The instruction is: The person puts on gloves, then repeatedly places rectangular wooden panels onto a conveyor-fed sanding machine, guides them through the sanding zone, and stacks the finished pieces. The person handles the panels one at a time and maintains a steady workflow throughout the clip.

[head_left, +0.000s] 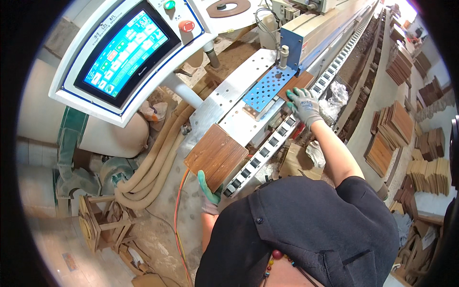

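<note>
My left hand (208, 190), in a grey-and-green work glove, grips the near edge of a square brown wooden board (217, 154). That board lies at the near end of the edge banding machine's metal table (234, 125). Farther up, my right hand (304, 105), gloved the same way, rests flat with fingers spread on a second brown board (292, 87). The second board sits beside the blue perforated plate (268, 88), its far end close to the blue machine housing (292, 44). Part of it is hidden under my right hand.
A roller track (264, 151) runs along the table's near side. The control panel (129, 52), with a lit screen and a red button (186, 26), overhangs at upper left. Hoses (158, 158) hang below it. Stacked boards (392, 124) stand at right. Clear plastic wrap (334, 98) lies by the track.
</note>
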`<action>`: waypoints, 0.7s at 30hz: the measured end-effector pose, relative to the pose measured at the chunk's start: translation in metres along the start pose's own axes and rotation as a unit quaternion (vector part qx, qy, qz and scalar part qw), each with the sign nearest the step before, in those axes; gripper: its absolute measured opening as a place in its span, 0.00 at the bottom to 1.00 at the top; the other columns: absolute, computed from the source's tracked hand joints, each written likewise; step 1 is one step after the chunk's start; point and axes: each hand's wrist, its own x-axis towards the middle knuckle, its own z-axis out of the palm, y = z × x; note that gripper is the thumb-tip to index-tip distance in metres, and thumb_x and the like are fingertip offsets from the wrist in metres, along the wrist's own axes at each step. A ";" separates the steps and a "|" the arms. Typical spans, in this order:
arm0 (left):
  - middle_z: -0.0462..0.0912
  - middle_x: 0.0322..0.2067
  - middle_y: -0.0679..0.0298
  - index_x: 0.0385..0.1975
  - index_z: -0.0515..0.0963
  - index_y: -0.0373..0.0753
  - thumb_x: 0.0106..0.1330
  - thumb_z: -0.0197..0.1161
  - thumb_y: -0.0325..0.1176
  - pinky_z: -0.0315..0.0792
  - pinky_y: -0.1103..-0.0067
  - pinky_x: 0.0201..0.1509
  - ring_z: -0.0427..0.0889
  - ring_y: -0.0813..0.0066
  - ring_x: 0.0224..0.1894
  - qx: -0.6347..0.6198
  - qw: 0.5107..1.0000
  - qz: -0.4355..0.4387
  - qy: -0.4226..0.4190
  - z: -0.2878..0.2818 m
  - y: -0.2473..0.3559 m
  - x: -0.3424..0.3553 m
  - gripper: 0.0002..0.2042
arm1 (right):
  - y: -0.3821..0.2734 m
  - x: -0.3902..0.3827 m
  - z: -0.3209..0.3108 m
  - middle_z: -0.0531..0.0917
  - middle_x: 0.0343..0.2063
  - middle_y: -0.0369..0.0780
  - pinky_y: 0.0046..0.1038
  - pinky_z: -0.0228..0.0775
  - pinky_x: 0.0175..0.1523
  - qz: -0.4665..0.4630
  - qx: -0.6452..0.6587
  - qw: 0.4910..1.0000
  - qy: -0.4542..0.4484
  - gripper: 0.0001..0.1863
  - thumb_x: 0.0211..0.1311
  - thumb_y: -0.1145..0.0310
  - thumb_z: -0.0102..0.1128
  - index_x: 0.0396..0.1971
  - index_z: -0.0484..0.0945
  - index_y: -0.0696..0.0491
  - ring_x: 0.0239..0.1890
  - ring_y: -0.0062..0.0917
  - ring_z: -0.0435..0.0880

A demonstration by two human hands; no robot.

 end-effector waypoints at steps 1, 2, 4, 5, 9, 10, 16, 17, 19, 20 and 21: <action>0.80 0.52 0.69 0.65 0.70 0.52 0.63 0.58 0.70 0.76 0.83 0.34 0.81 0.78 0.43 -0.002 1.000 -0.006 0.006 0.000 0.000 0.000 0.37 | 0.004 0.004 0.001 0.79 0.60 0.39 0.42 0.65 0.67 0.004 -0.017 1.000 0.025 0.24 0.68 0.49 0.57 0.61 0.78 0.38 0.62 0.38 0.76; 0.80 0.51 0.69 0.65 0.71 0.52 0.63 0.58 0.71 0.75 0.83 0.34 0.81 0.78 0.42 -0.007 1.000 -0.010 0.009 0.000 -0.001 0.000 0.37 | 0.006 0.008 0.000 0.80 0.59 0.39 0.43 0.65 0.67 0.015 -0.006 0.998 0.055 0.22 0.68 0.51 0.57 0.60 0.78 0.39 0.61 0.40 0.77; 0.80 0.49 0.69 0.63 0.71 0.50 0.64 0.57 0.70 0.74 0.83 0.32 0.81 0.78 0.41 -0.024 0.999 -0.015 -0.013 -0.003 -0.003 0.002 0.36 | 0.002 0.012 -0.006 0.82 0.56 0.40 0.42 0.69 0.64 0.073 -0.007 0.997 0.008 0.18 0.69 0.55 0.57 0.56 0.80 0.42 0.58 0.41 0.78; 0.80 0.48 0.68 0.63 0.72 0.50 0.64 0.57 0.70 0.74 0.82 0.32 0.81 0.78 0.41 -0.036 0.998 -0.017 -0.039 -0.007 -0.004 0.003 0.36 | -0.003 0.013 -0.011 0.83 0.52 0.42 0.41 0.71 0.62 0.082 0.011 0.997 -0.002 0.18 0.69 0.55 0.57 0.53 0.81 0.45 0.55 0.40 0.81; 0.79 0.46 0.67 0.61 0.71 0.49 0.66 0.51 0.72 0.73 0.79 0.30 0.80 0.76 0.41 -0.066 0.992 0.014 -0.107 -0.025 -0.011 0.013 0.35 | -0.069 -0.015 -0.030 0.86 0.50 0.43 0.32 0.76 0.59 0.058 0.427 0.895 -0.112 0.22 0.69 0.57 0.58 0.59 0.80 0.49 0.50 0.29 0.86; 0.78 0.46 0.66 0.61 0.70 0.48 0.67 0.54 0.68 0.74 0.78 0.31 0.81 0.74 0.42 0.035 0.986 0.119 -0.107 -0.029 -0.017 0.015 0.33 | -0.092 -0.028 -0.031 0.87 0.47 0.41 0.28 0.77 0.55 -0.001 0.509 0.840 -0.189 0.24 0.70 0.58 0.58 0.63 0.77 0.50 0.43 0.24 0.86; 0.76 0.55 0.57 0.67 0.62 0.37 0.64 0.70 0.36 0.79 0.74 0.46 0.82 0.62 0.50 0.145 0.942 0.298 -0.062 -0.045 -0.048 0.039 0.33 | -0.171 -0.073 -0.018 0.86 0.40 0.36 0.23 0.78 0.41 -0.036 0.529 0.824 -0.198 0.30 0.71 0.60 0.59 0.71 0.68 0.51 0.33 0.17 0.83; 0.75 0.57 0.55 0.68 0.60 0.36 0.62 0.71 0.33 0.79 0.73 0.50 0.81 0.60 0.53 0.037 0.975 0.212 -0.055 -0.047 -0.051 0.045 0.36 | -0.169 -0.073 -0.017 0.86 0.39 0.36 0.23 0.78 0.39 0.031 0.581 0.768 -0.267 0.29 0.72 0.63 0.58 0.71 0.68 0.50 0.33 0.17 0.84; 0.73 0.61 0.50 0.71 0.55 0.33 0.63 0.71 0.34 0.77 0.69 0.56 0.79 0.56 0.57 0.113 0.946 0.301 -0.051 -0.054 -0.055 0.049 0.40 | -0.159 -0.070 -0.019 0.82 0.34 0.33 0.22 0.76 0.33 0.142 0.691 0.622 -0.341 0.26 0.73 0.73 0.56 0.69 0.70 0.51 0.28 0.17 0.83; 0.72 0.62 0.48 0.73 0.53 0.33 0.64 0.71 0.38 0.76 0.67 0.58 0.78 0.54 0.59 0.290 0.838 0.459 -0.051 -0.059 -0.054 0.049 0.42 | -0.152 -0.068 -0.020 0.81 0.34 0.33 0.22 0.76 0.31 0.181 0.702 0.604 -0.331 0.25 0.73 0.73 0.55 0.68 0.70 0.52 0.26 0.17 0.83; 0.71 0.63 0.45 0.74 0.50 0.32 0.66 0.70 0.42 0.75 0.65 0.61 0.77 0.52 0.60 0.443 0.672 0.592 -0.041 -0.061 -0.054 0.049 0.43 | -0.146 -0.066 -0.022 0.80 0.33 0.33 0.21 0.77 0.29 0.190 0.732 0.572 -0.317 0.24 0.73 0.74 0.55 0.68 0.70 0.54 0.24 0.17 0.82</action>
